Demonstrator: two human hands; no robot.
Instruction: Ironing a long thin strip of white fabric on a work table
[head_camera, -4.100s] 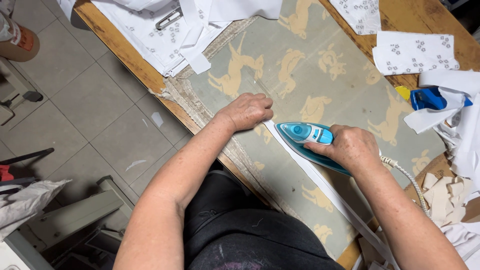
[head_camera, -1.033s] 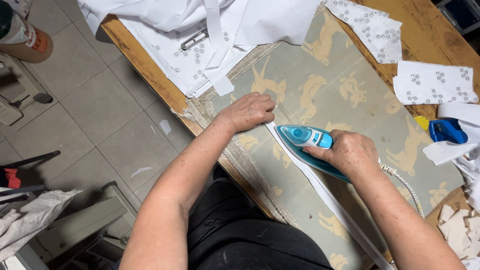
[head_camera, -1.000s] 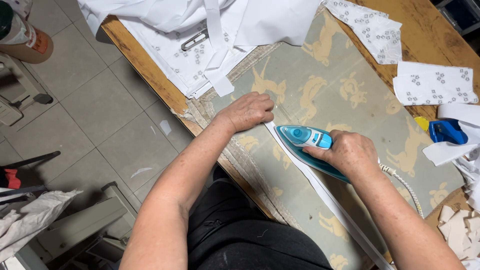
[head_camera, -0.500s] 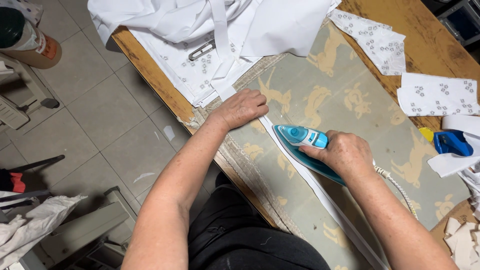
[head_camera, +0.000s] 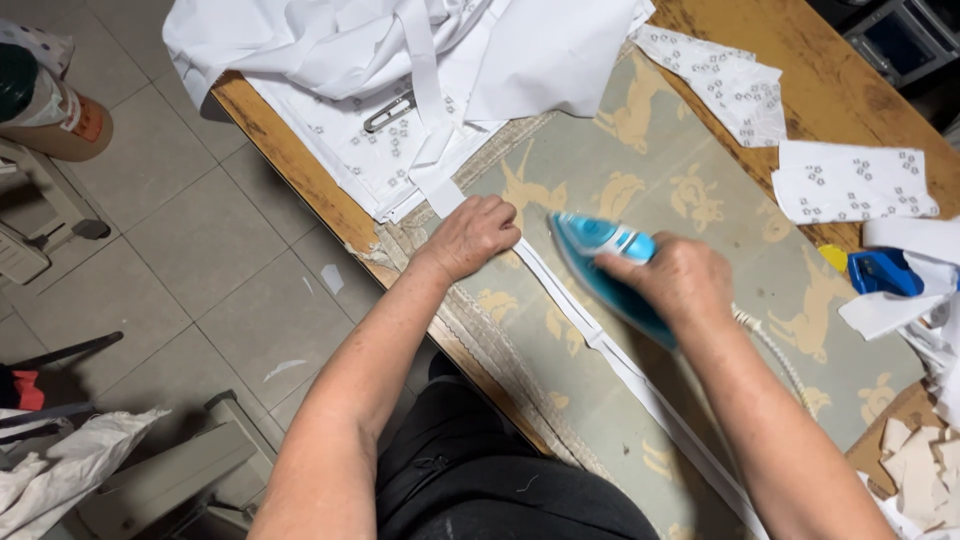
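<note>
1. The right hand (head_camera: 682, 282) was clenched around the handle of a blue steam iron (head_camera: 607, 268), fingers wrapped over the top so that most of the handle was hidden.
2. The iron rested on a long white fabric strip (head_camera: 620, 362), its pointed tip aimed up and away from the person, toward the far left of the table.
3. The left hand (head_camera: 474, 233) lay palm down with its fingers curled, pressing the same strip flat just beyond the iron's tip; hand and iron were near each other but not touching.
4. The strip ran diagonally from a heap of white cloth (head_camera: 420, 60) at the top, under the left hand, beneath the iron, and on toward the lower right edge of the view.
5. It lay on a grey-green ironing blanket (head_camera: 720, 210) printed with pale tan animal figures, spread over a wooden table (head_camera: 830, 90).
6. A twisted white cord (head_camera: 765, 345) trailed from the back of the iron, beside the right forearm.
7. A metal clip (head_camera: 390, 112) lay on white fabric with a small dotted print (head_camera: 350, 150) near the table's left edge.
8. Two cut pieces of the same patterned fabric (head_camera: 850, 185) lay on the right of the table, well apart from the hands.
9. A blue object (head_camera: 885, 272) sat at the right edge, partly covered by white scraps.
10. Beige offcuts (head_camera: 925, 465) were piled at the lower right corner.
11. The tiled floor (head_camera: 200, 240) showed to the left of the table.
</note>
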